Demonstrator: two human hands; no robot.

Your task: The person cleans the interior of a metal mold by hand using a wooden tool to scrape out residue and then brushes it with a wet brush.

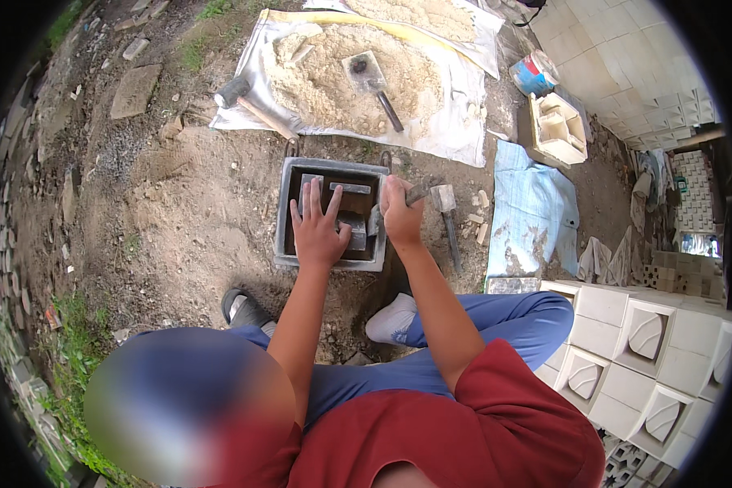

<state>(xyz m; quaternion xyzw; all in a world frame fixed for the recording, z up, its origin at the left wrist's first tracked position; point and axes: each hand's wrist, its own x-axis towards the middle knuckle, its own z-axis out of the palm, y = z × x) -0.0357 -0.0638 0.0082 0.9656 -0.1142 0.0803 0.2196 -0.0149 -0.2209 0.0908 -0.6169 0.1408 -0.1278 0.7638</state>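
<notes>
A grey rectangular metal mould (pixel 281 213) with loop handles sits on the ground in front of me. Grey block-shaped inserts (pixel 350 188) lie inside it against a brown bottom. My left hand (pixel 318 236) is spread over the mould's left half, fingers apart, its fingertips at the inserts. My right hand (pixel 401 213) is closed at the mould's right side around a grey hand tool (pixel 417 193). One end of that tool sticks out to the right; a flat grey part shows by the mould's inner edge. The grip hides its exact kind. Beside it lies a small hammer (pixel 443 198), handle toward me.
Ahead, a white sheet (pixel 468 130) bears pale sandy powder (pixel 317 81) and a square shovel (pixel 368 73). A mallet (pixel 234 93) lies at its left edge. Rightward are a bucket (pixel 535 73), a cream block (pixel 557 130), a blue sack (pixel 529 199) and stacked patterned blocks (pixel 602 307).
</notes>
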